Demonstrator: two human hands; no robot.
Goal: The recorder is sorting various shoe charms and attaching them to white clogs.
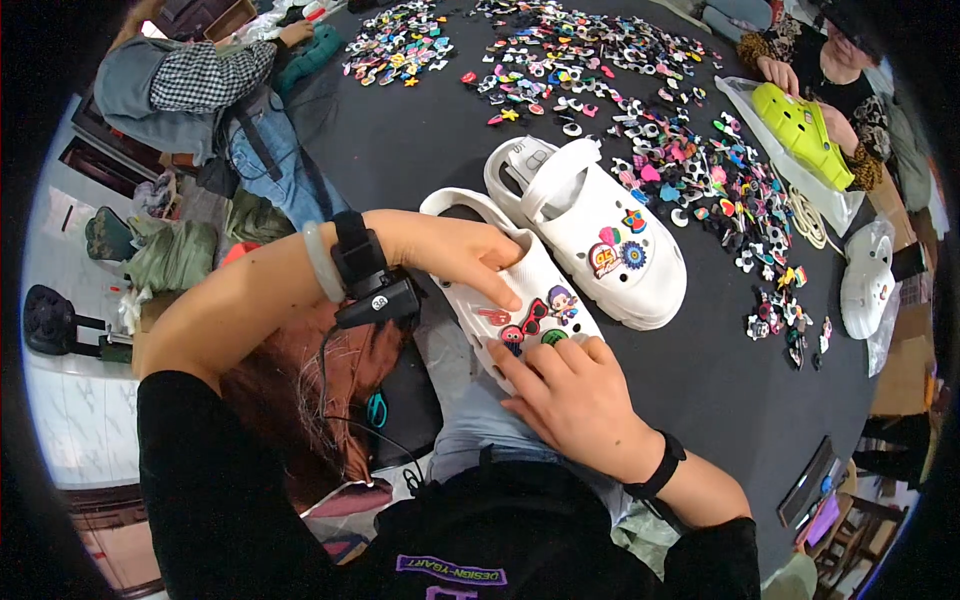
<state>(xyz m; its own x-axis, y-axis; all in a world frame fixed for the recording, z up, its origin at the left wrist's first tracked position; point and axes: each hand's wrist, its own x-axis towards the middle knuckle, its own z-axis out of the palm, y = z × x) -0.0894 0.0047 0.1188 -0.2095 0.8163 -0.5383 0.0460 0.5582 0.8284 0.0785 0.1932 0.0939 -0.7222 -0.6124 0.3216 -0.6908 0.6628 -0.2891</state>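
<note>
A white clog (521, 284) lies at the table's near edge, toe toward me. My left hand (455, 248) grips it, fingers hidden inside the foot opening and thumb on top. My right hand (585, 405) is closed over the toe, its fingertips beside a small pink-and-dark charm (512, 338) and a green round charm (554, 337). Red sunglasses (535, 317) and a purple-haired figure charm (563, 304) sit farther up the clog. Touching it on the right, a second white clog (650, 285) carries several charms, among them a blue flower (633, 256).
Loose colourful charms (590, 60) cover much of the dark table (750, 400). At the far right a person (850, 85) handles a lime-green clog (800, 130); another white clog (868, 280) lies nearer. A person in checked sleeves (215, 80) stands at far left.
</note>
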